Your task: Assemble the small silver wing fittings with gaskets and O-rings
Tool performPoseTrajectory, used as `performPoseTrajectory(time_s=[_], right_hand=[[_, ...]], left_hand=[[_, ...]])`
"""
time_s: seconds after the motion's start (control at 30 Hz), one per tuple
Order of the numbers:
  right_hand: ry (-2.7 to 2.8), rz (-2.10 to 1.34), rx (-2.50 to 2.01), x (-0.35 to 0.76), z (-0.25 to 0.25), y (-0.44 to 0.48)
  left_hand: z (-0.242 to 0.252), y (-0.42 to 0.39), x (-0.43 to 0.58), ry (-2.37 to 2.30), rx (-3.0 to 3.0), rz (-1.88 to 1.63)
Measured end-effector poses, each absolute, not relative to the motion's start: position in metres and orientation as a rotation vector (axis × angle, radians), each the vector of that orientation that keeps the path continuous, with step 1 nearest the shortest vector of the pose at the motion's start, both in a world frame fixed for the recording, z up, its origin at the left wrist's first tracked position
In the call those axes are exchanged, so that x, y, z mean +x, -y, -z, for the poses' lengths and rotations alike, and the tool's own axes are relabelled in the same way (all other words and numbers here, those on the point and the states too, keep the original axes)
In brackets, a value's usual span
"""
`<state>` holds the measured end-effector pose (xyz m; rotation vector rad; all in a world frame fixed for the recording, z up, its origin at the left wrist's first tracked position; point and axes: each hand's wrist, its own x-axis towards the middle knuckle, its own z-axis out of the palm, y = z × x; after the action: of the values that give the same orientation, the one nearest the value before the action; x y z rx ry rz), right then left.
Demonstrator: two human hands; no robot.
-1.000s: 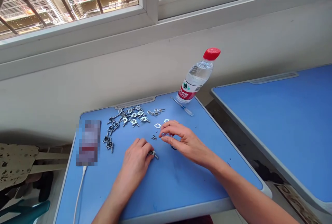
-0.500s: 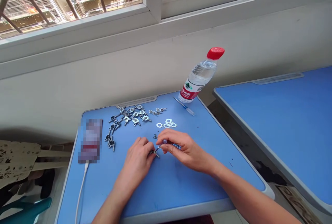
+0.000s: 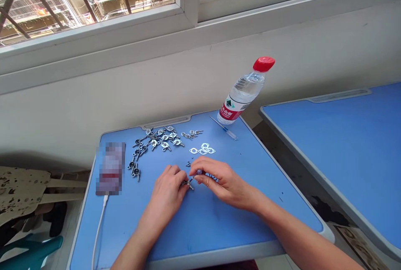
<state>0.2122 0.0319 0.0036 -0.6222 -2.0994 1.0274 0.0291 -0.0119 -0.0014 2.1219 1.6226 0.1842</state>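
Observation:
My left hand point(image 3: 169, 184) rests on the blue table, its fingers closed on a small metal fitting point(image 3: 190, 185) that shows only in part. In my right hand point(image 3: 217, 178) is a small screwdriver point(image 3: 199, 172) with a clear purplish handle, pinched between thumb and fingers. Its shaft points down and left and meets the fitting. Just beyond my right fingertips lie tiny screws point(image 3: 188, 164). Several flat metal gaskets point(image 3: 203, 150) are grouped farther back. Small black rings point(image 3: 213, 177) show partly behind my right hand.
Several metal fittings point(image 3: 165, 137) spread over the back left of the table point(image 3: 244, 228), near smaller pieced parts point(image 3: 191, 133). A water bottle point(image 3: 241, 99) and a thin blue-and-clear screwdriver point(image 3: 224, 128) are at the back right. A phone point(image 3: 111, 170) with a white cable point(image 3: 99, 228) lies left.
The whole view has shifted slightly. Both hands keep their places at the fitting, with the screwdriver still against it.

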Motion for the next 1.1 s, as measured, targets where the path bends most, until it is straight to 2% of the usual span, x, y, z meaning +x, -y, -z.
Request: performPoseTrajectory(time_s=[0.3,0.53,0.7,0.9,1.1], right_hand=[[2.196,-0.927,-0.572,0.211,0.002,-0.031],[2.257,-0.509,-0.519,0.209,0.011,-0.03],[2.243,-0.615,-0.452,0.207,0.008,-0.029],[2.223,-0.496,-0.517,0.204,0.012,-0.026],[2.222,-0.662,-0.443,0.206,0.007,-0.025]], left_hand=[[-0.001,0.012,0.03,-1.626,2.12,-0.174],[0.007,0.014,0.029,-1.627,2.138,-0.247],[0.009,0.014,0.028,-1.615,2.151,-0.277],[0.008,0.013,0.03,-1.639,2.187,-0.234],[0.008,0.014,0.03,-1.631,2.201,-0.233]])
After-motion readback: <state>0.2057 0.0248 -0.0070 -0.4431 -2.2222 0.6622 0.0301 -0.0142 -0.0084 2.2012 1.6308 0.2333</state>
